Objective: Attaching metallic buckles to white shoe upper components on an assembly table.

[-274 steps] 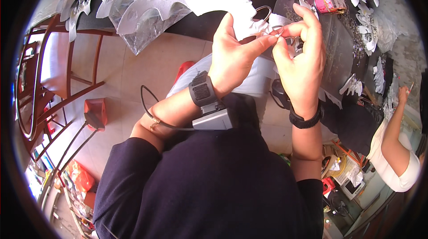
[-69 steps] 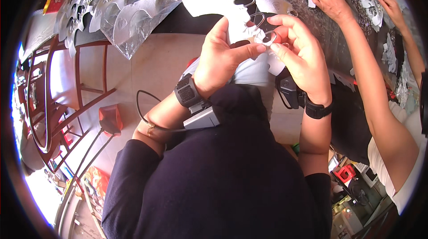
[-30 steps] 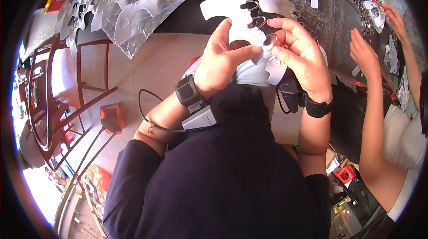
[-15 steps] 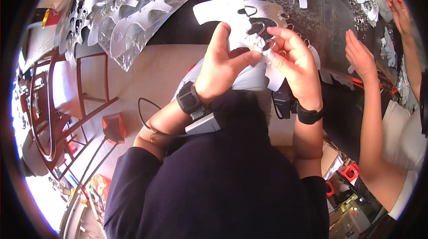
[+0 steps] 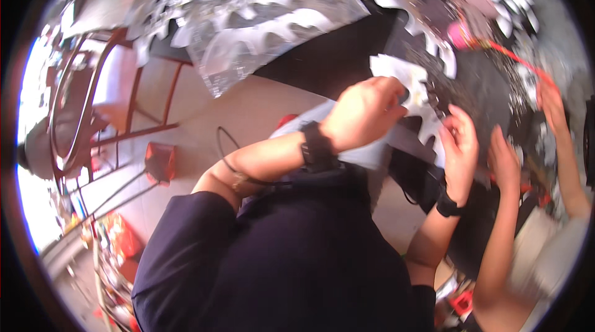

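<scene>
My left grip (image 5: 369, 112) is positioned right of centre in the frame, knuckles up, fingers curled inward at the near edge of a white cut piece (image 5: 400, 70). Owing to motion blur, I cannot tell whether it is closed on that piece. The piece lies just beyond my fingers, over the dark bench (image 5: 328, 53).

My right grip (image 5: 458, 146) is positioned farther right and slightly lower. It is part open: thumb and forefinger tips stand apart, with nothing seen between them. A white scalloped strip (image 5: 429, 131) is located just left of it. A black strap (image 5: 319, 146) encircles my left wrist.

Upper left to upper centre: white cut-outs lie under a clear plastic sheet (image 5: 217, 81). Upper right: a pink tub (image 5: 458, 34), with a red stick (image 5: 514, 54) running right from it to a co-worker's upper hand (image 5: 550, 106). The co-worker's lower hand (image 5: 505, 161) is raised near my right grip. Left side: a wooden chair (image 5: 133, 124) and a red dustpan (image 5: 161, 161).
</scene>
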Motion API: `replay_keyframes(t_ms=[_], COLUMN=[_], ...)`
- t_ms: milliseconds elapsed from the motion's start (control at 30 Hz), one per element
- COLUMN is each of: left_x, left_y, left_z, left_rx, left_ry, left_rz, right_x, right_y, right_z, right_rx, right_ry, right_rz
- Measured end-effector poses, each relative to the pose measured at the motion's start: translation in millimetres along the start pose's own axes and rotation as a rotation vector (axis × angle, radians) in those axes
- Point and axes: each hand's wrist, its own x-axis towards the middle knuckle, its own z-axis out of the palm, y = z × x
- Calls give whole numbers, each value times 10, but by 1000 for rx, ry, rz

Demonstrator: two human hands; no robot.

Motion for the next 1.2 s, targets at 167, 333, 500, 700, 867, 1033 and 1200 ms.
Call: replay_keyframes(t_ms=[167,333,500,700,867,1033,1200], left_x=[172,419,590,499,405,327,325], left_y=[45,-125,-181,-326,-83,280,398], left_z=[-22,126,117,-417,-362,-202,6], left_rx=[392,710,527,527,707,521,461], left_ry=[176,25,-131,3,88,-146,-203], left_rz=[222,94,65,112,287,259,337], right_x=[13,-60,41,287,14,-292,-424], right_y=[196,142,391,62,85,352,522], right_z=[-11,-11,-78,276,-163,-692,-1093], right_rx=[-561,-482,-278,-270,-314,-252,-113], right_ry=[132,164,170,144,242,395,434], right_rz=[-279,65,-67,-339,-261,-18,78])
